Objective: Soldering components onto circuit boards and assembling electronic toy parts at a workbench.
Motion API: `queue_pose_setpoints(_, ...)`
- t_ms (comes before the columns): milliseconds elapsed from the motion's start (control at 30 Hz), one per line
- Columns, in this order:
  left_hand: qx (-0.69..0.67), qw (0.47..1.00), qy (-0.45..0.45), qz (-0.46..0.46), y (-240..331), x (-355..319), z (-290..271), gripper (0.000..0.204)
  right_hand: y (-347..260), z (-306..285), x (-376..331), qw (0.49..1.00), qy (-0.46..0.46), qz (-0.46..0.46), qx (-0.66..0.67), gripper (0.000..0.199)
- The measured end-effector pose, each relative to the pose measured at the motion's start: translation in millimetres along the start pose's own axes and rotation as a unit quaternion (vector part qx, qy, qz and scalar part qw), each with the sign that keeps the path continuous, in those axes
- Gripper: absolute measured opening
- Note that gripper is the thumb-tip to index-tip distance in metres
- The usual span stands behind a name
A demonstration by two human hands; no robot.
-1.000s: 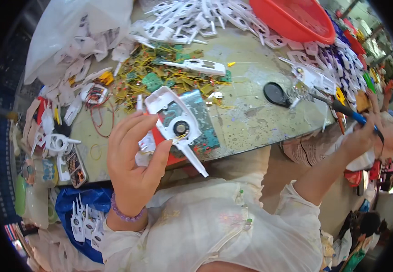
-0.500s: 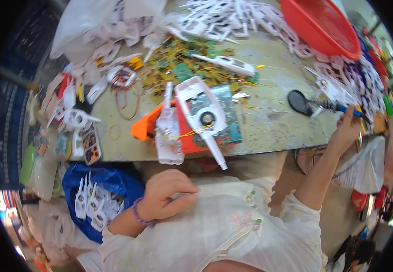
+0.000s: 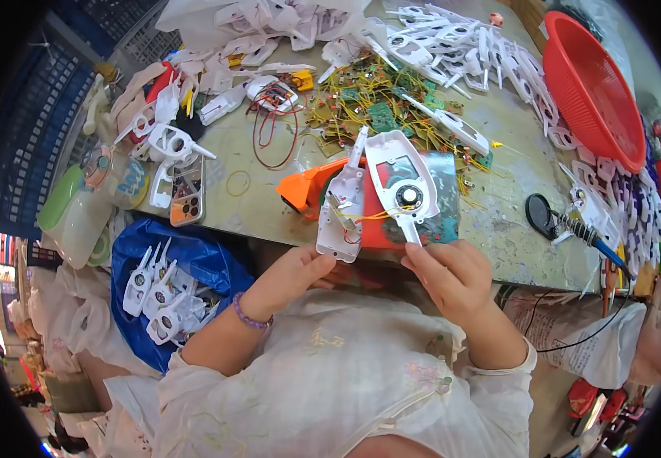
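Observation:
Two white plastic casing halves lie side by side, joined by thin yellow wires. My left hand closes its thumb and fingers at the lower end of the left half, which has small metal parts inside. My right hand pinches the narrow handle of the other half, which carries a round black speaker-like part. Beneath them are a red and teal flat block and an orange plastic piece. A soldering iron with a blue handle rests in its coiled stand, to the right.
Green circuit boards with yellow wires are heaped behind the casing. White casings pile up farther back, beside a red plastic basket. A blue bag of casings is at the lower left, near a parts box.
My right hand has let go of the soldering iron, now in its stand, and moved left to the casing handle. My left hand has come up to the other half. The view has shifted.

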State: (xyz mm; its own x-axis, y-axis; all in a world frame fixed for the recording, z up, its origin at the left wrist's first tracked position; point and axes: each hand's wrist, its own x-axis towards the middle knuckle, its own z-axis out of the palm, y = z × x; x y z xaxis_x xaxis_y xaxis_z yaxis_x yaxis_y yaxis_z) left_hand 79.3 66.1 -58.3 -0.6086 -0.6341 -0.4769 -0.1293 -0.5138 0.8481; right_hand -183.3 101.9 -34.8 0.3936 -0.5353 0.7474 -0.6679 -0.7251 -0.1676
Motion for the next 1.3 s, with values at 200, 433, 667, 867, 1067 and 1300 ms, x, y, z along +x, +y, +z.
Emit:
queue_pose_setpoints(200, -0.106, 0.994, 0.006, -0.007, 8.7, 11.4, 1.2, 0.058, -10.8, 2.2, 25.0, 0.988, -0.053, -0.129, -0.059, 0.032)
queue_pose_setpoints(433, -0.116, 0.987, 0.105, 0.030, 14.0, 5.7, 7.4, 0.038, -21.5, 13.6, 38.9, 0.974, -0.079, -0.195, -0.085, 0.032)
queue_pose_setpoints(667, -0.046, 0.968, 0.148, 0.199, -6.8, -60.9, -9.9, 0.023, -55.8, 50.7, 52.9, 0.962, 0.004, -0.272, -0.001, 0.023)
queue_pose_setpoints(867, 0.126, 0.965, 0.231, 0.006, 18.6, -165.2, -73.4, 0.032, -113.0, 118.7, 89.3, 0.945, -0.045, -0.268, 0.182, 0.038)
queue_pose_setpoints(1067, -0.055, 0.945, 0.297, -0.127, -13.0, -249.7, -112.3, 0.043, -178.1, 203.4, 101.6, 0.896, -0.058, -0.332, 0.290, 0.032)
queue_pose_setpoints(1300, -0.040, 0.933, 0.275, -0.230, -53.9, -254.7, -134.5, 0.049, -181.4, 253.6, 79.4, 0.885, -0.182, -0.202, 0.378, 0.030)
